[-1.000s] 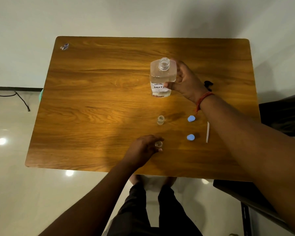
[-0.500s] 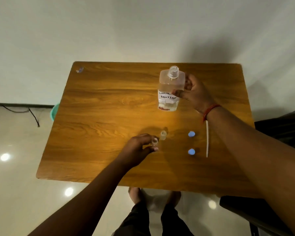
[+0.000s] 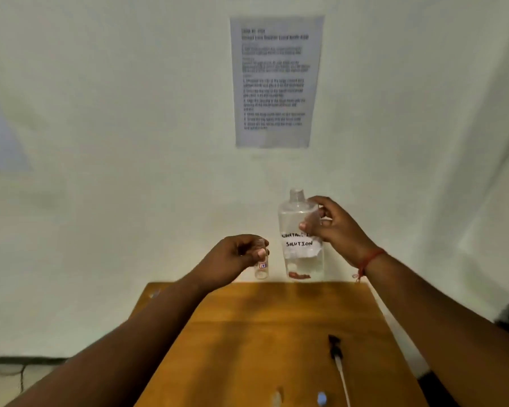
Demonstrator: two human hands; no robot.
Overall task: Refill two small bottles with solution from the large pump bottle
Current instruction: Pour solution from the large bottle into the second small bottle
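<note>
My right hand (image 3: 334,227) grips the large clear bottle (image 3: 301,254), labelled "solution", upright and lifted above the far edge of the wooden table (image 3: 247,348). Its neck is open, with no pump on it. My left hand (image 3: 235,257) holds a small clear bottle (image 3: 261,270) upright in the air, just left of the large one. The two bottles are apart. A second small bottle (image 3: 276,399) stands on the table at the bottom edge of the view, next to a blue cap (image 3: 321,399).
The black pump head with its white tube (image 3: 337,359) lies on the table's right side. A printed paper sheet (image 3: 275,80) hangs on the white wall behind. The floor shows to the left of the table.
Both hands have risen off the table: the left has lifted a small bottle, the right has raised the large bottle. My view has tilted up towards the wall.
</note>
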